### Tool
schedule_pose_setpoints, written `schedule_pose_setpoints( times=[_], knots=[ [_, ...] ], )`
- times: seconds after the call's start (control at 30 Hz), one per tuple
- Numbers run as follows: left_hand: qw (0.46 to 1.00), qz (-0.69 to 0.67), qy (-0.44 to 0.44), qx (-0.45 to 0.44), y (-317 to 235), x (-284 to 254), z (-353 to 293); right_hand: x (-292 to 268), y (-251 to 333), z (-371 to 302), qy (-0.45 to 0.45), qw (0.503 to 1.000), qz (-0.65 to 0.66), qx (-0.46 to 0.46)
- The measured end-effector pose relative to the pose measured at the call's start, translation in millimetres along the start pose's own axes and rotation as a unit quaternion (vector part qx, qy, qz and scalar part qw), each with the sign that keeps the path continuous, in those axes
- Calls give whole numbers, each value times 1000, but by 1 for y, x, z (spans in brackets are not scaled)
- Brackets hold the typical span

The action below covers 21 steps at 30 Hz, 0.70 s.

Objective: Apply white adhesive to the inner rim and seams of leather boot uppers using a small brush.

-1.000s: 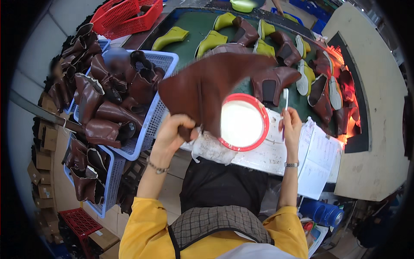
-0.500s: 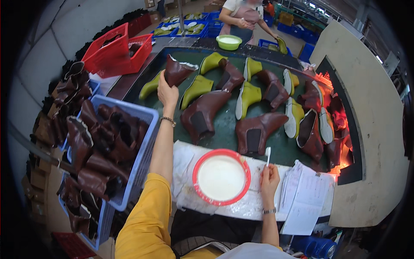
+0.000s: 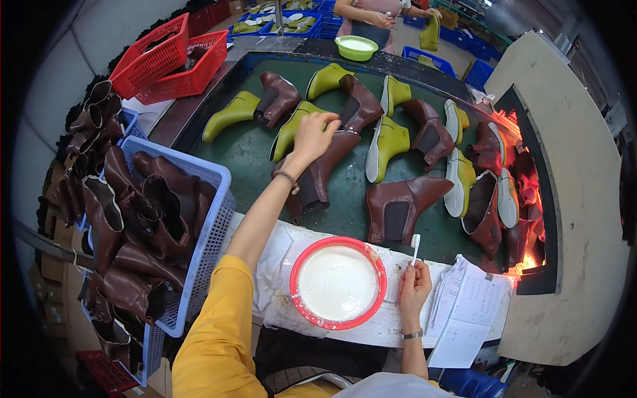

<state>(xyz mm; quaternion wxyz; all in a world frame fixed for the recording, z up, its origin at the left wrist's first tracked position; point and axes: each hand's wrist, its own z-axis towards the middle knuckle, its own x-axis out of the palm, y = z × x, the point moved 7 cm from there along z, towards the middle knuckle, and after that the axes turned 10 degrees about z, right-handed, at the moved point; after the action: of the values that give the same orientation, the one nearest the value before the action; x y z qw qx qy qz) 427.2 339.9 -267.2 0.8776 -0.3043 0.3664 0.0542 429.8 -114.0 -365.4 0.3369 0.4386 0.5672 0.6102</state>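
My left hand [image 3: 316, 138] is over a brown boot [image 3: 326, 169] with a dark side panel that lies on the green surface [image 3: 255, 189]. Its fingers are stretched out to the right and nothing shows in them; I cannot tell whether it touches the boot. Another brown boot [image 3: 280, 98] lies further back, beside a lime-green boot [image 3: 232, 117]. My right hand [image 3: 415, 284] grips a white toothbrush-like brush [image 3: 415, 247], bristles up. A red-rimmed bowl [image 3: 383, 278] of white liquid stands left of it. Straight ahead of that hand lies one more brown boot [image 3: 406, 207].
Blue crates [image 3: 219, 219] of brown boots stand at left, red baskets [image 3: 192, 85] behind. Papers [image 3: 464, 318] lie at right. Several boots stand near a glowing opening [image 3: 531, 245] in a pale panel [image 3: 590, 219]. A co-worker [image 3: 371, 20] is across the table, by a green bowl [image 3: 356, 48].
My left hand has let go of the far brown boot, now lying on the green surface, and has moved right and nearer. My right hand still holds the brush. The co-worker has lifted a green boot.
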Motion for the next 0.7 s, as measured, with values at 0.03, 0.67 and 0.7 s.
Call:
schedule_pose_setpoints(
  times=[0.03, 0.67, 0.7],
  knots=[
    [997, 6, 82, -6, -12, 18, 13, -3, -1, -1, -6, 1000, -1, 4],
    [954, -212, -94, 192, -192, -212, -179, 2, -7, -4, 11, 999, 18, -42],
    [960, -187, -92, 186, -188, -244, -208, 2, -6, -3, 13, 999, 1, -52]
  ],
)
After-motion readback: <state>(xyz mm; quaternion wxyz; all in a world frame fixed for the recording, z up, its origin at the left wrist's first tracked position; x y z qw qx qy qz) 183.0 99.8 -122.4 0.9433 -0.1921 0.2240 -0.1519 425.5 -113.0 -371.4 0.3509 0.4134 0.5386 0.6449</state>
